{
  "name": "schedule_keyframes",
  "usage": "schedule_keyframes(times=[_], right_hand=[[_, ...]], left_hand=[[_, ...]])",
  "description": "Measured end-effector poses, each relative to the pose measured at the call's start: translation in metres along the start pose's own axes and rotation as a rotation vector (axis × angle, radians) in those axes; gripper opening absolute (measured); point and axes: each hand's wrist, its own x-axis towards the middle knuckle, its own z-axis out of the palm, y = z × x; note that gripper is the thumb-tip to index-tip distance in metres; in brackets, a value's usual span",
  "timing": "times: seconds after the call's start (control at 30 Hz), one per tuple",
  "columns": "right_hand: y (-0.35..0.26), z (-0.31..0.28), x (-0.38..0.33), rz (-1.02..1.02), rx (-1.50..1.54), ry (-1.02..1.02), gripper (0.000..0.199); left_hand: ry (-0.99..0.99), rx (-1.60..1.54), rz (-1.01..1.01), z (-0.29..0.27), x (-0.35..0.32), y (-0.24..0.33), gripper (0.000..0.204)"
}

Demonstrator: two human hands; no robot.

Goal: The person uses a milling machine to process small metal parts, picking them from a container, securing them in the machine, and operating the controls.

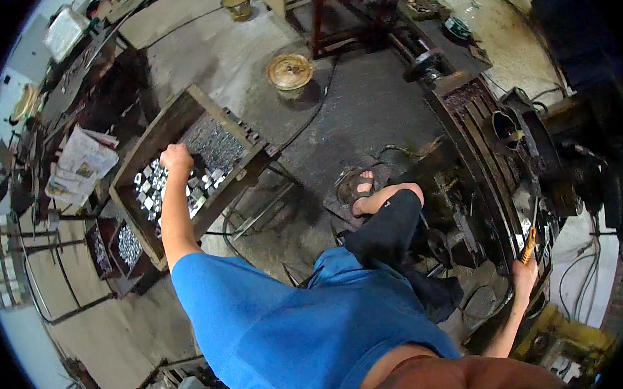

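Observation:
My left hand [177, 158] is stretched out over a wooden tray [199, 101], its fingers curled closed near the divider. Whatever those fingers hold, if anything, is hidden. Shiny block-shaped metal pieces [196, 201] lie loose just below that hand, and much smaller grey metal parts [216, 149] fill the far section. Over at the right, my right hand [524, 275] is wrapped round an orange-handled tool [528, 245] with a thin shaft, resembling a screwdriver. The shaft points away from me, alongside the slotted bed of a machine [480, 127]; its tip is not clear.
Below the tray, a smaller bin [128, 243] holds more metal parts. Newspaper [83, 164] hangs by the cluttered bench at left. A round lidded bucket [290, 74] stands on the floor ahead. My sandalled foot [362, 186] is beside the machine's base, and cables trail at right.

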Motion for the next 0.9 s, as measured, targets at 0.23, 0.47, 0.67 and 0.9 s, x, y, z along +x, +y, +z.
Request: schedule_keyframes(times=[0.23,0.47,0.67,0.9], right_hand=[[0.028,0.009,-0.011,-0.063,-0.004,-0.036,0.022],[-0.077,0.009,-0.041,-0.259,0.091,-0.234,0.032],[-0.182,0.033,-0.051,-0.675,0.047,-0.448,0.036],[-0.182,0.053,-0.04,-0.602,0.083,-0.401,0.027]], left_hand=[[0.145,-0.141,-0.01,-0.008,-0.005,0.008,0.02],[0.344,-1.499,0.302,-0.114,-0.043,0.058,0.034],[0.656,-0.993,0.87,-0.208,-0.116,0.179,0.039],[0.742,-0.662,1.333,-0.235,-0.168,0.289,0.041]])
